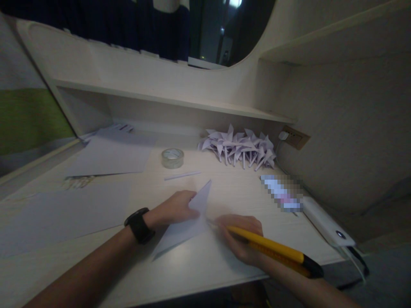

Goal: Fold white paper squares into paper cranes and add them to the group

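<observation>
A folded triangular sheet of white paper (pixel 188 229) is held above the desk by my left hand (pixel 180 208), its thumb on the near face and the fingers behind it. My right hand (pixel 242 237) is closed round a yellow and black utility knife (pixel 272 248). The knife's front end points at the right edge of the folded paper, close to it; whether the blade touches is too blurred to tell. Beyond the paper lies a thin rolled paper stick (pixel 182 176). A roll of clear tape (pixel 172 158) sits just behind that stick.
Paper pinwheels (pixel 239 147) are heaped at the back right. White sheets (pixel 112 152) lie at the left, with another large sheet (pixel 64 218) nearer. A blurred-out phone (pixel 281 194) and a white power bank-like device (pixel 327 224) with cables are at the right. A shelf (pixel 173 100) overhangs the back.
</observation>
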Tool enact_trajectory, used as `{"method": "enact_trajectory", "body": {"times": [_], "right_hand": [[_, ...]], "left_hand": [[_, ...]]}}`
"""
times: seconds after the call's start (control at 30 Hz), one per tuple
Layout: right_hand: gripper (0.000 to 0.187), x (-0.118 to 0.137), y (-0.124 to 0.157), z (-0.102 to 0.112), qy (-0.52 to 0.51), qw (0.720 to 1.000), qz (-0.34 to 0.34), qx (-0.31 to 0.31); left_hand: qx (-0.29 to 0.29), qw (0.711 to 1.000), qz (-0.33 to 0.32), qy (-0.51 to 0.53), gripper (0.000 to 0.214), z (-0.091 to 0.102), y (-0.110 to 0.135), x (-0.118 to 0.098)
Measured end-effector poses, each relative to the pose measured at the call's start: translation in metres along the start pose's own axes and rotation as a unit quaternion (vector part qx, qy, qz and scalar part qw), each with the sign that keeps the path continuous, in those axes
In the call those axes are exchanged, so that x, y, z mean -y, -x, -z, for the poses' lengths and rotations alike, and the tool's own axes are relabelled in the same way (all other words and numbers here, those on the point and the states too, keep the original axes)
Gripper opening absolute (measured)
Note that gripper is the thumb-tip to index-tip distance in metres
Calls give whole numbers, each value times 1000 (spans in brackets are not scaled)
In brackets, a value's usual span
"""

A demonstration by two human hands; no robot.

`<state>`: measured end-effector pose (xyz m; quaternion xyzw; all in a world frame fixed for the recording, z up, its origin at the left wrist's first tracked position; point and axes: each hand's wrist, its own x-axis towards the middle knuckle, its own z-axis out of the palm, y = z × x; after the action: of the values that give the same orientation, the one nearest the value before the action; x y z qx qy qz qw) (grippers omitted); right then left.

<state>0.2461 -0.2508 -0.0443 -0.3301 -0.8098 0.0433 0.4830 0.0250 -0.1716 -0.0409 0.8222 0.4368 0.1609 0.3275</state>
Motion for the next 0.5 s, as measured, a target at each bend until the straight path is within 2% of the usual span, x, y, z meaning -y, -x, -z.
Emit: {"method": "enact_trajectory", "body": {"times": [0.1, 0.27, 0.5], "right_hand": [[16, -1, 3, -2, -6, 1000, -14, -9], [17, -7, 13, -5, 5, 1000, -22, 11], [13, -7, 11, -3, 22, 1000, 5, 18]], "left_hand": [[18, 1000, 12, -7, 26, -1, 0, -1], [1, 1000, 25, -16, 28, -5, -1, 0], [1, 999, 40, 28, 25, -7, -4, 1]]}}
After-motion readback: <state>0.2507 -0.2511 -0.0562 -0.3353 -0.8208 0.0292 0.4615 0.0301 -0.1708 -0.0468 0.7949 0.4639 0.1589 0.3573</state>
